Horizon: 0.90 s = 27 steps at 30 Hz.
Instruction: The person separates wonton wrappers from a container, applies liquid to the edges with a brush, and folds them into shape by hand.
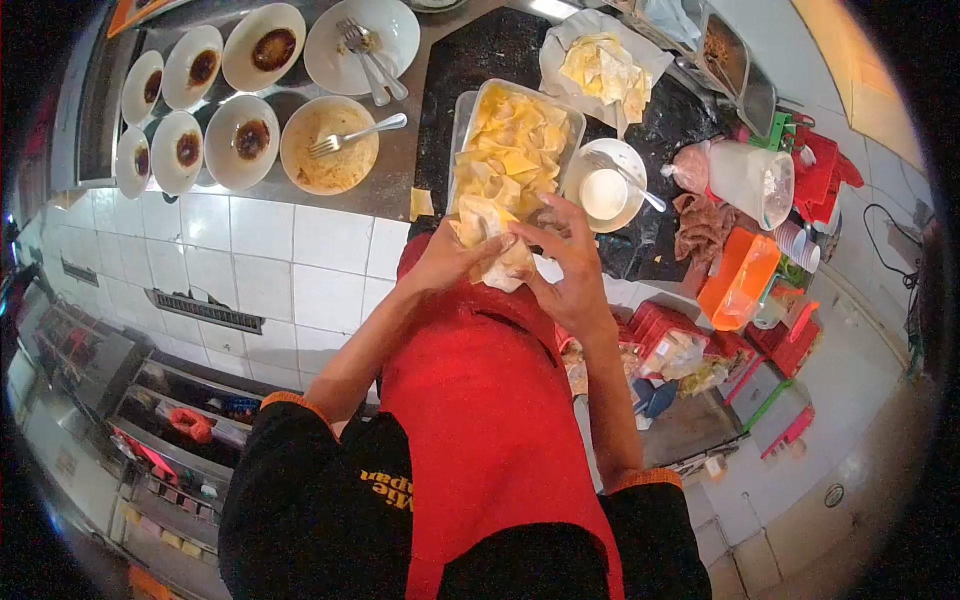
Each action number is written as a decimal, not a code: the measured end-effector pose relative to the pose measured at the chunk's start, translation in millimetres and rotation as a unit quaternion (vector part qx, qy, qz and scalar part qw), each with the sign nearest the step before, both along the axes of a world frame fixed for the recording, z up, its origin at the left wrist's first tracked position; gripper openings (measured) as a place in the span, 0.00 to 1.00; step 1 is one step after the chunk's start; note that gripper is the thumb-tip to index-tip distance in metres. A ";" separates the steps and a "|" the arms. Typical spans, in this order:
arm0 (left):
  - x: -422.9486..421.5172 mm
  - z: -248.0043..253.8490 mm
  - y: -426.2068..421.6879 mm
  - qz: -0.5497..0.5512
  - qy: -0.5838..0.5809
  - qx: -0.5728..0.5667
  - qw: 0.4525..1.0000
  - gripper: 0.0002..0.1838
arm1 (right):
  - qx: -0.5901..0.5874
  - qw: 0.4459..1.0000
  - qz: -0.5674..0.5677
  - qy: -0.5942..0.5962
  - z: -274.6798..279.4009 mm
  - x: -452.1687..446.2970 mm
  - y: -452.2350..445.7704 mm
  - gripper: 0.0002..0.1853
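Both my hands are raised together at the counter's front edge, near the plastic tub (515,135) of yellow folded dumplings. My left hand (445,262) is closed around a pale, floury stack of wrappers (500,262). Beside it, my right hand (568,262) has its fingers curled toward the same stack; whether something small lies between its fingertips is hidden. Just right of the tub stands a white bowl (633,165) holding a smaller white cup (603,194) and a fork. Behind it, more yellow wrappers (605,72) lie on white paper.
White bowls with dark sauce (250,141) stand in rows at the left. A used bowl (330,170) holds a fork. On the right are a brown cloth (703,228), an orange container (738,280) and a clear plastic container (755,182). Red baskets (665,335) sit below the counter.
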<state>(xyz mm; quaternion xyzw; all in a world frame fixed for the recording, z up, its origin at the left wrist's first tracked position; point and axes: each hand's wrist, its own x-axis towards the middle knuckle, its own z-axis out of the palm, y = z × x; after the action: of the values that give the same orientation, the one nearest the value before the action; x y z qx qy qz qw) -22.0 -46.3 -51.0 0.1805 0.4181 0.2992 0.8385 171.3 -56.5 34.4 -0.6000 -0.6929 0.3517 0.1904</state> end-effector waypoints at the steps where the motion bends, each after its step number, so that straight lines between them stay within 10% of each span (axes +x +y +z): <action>1: -1.2 -4.4 -0.2 -0.017 0.001 0.013 1.000 0.20 | 0.003 1.000 0.001 0.002 0.9 -0.6 1.3 0.25; 27: -11.9 -8.1 6.0 -0.055 0.195 0.145 0.969 0.24 | -0.079 0.962 -0.155 0.210 -19.0 -6.8 -12.4 0.23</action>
<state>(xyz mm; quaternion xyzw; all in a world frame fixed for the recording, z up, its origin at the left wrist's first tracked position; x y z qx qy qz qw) -33.9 -40.3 -59.1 0.3776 0.5148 0.2690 0.7212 164.4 -68.9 15.4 -0.6255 -0.5063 0.4895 0.3359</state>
